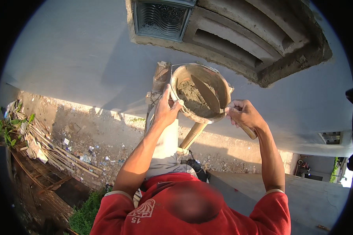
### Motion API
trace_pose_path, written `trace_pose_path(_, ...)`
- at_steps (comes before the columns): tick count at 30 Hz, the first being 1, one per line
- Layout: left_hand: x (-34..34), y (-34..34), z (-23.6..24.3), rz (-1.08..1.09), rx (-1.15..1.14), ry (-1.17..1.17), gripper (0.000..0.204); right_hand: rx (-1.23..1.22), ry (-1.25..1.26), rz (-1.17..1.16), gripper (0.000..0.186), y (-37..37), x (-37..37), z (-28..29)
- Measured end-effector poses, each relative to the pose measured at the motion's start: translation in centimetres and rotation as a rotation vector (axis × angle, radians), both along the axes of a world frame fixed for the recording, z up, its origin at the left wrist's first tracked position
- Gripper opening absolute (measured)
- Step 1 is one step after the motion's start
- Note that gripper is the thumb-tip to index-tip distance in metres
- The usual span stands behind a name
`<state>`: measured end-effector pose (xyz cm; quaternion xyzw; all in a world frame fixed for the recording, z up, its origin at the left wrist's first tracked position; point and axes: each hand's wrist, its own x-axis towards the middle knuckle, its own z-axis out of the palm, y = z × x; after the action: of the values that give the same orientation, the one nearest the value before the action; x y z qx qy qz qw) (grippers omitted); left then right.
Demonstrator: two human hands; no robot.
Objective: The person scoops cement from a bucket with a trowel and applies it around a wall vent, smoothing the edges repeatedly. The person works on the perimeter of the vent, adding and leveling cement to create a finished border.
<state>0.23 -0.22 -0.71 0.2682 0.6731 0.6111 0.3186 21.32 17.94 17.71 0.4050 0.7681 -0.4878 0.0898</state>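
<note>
A mortar-crusted bucket (223, 83) hangs or stands in front of me, close to the grey wall; what bears its weight is hidden. Wet grey mortar (187, 97) lies inside it. My left hand (166, 109) grips the bucket's left rim, the thumb over the edge and fingers along the outside. My right hand (244, 112) is closed round the handle of a trowel (206, 94) at the bucket's right side. The trowel's pointed blade reaches across the bucket's inside, over the mortar, and the wooden handle end sticks out below my palm.
A bamboo pole (159, 77) rises just left of the bucket, and another bamboo piece (193, 135) slants beneath it. Above, a glass block (161, 19) and slotted concrete vent blocks (235, 41) sit in the wall. Far below are littered ground (102, 129) and stacked wooden strips (59, 150).
</note>
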Motion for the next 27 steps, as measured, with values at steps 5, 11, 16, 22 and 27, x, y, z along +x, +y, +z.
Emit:
trace_pose_path(5,0.1,-0.2,0.9,-0.016,-0.009,-0.032,0.085,0.619,-0.142,0.353,0.031,3.3,-0.5,2.2)
trace_pose_path(11,-0.1,-0.3,0.8,-0.012,0.008,-0.049,0.086,1.003,-0.436,0.677,0.018,3.8,-3.1,1.8)
trace_pose_path(16,-0.1,-0.4,0.8,-0.024,0.022,-0.058,0.088,1.074,-0.502,0.808,0.016,2.7,-5.6,0.8)
trace_pose_path(22,0.0,-0.4,1.0,-0.013,0.016,-0.067,0.087,0.924,-0.576,0.916,0.02,2.1,-7.8,0.4)
trace_pose_path(27,0.0,-0.5,1.2,-0.02,-0.034,-0.072,0.086,0.824,-0.48,0.855,0.021,3.5,-6.3,-0.2)
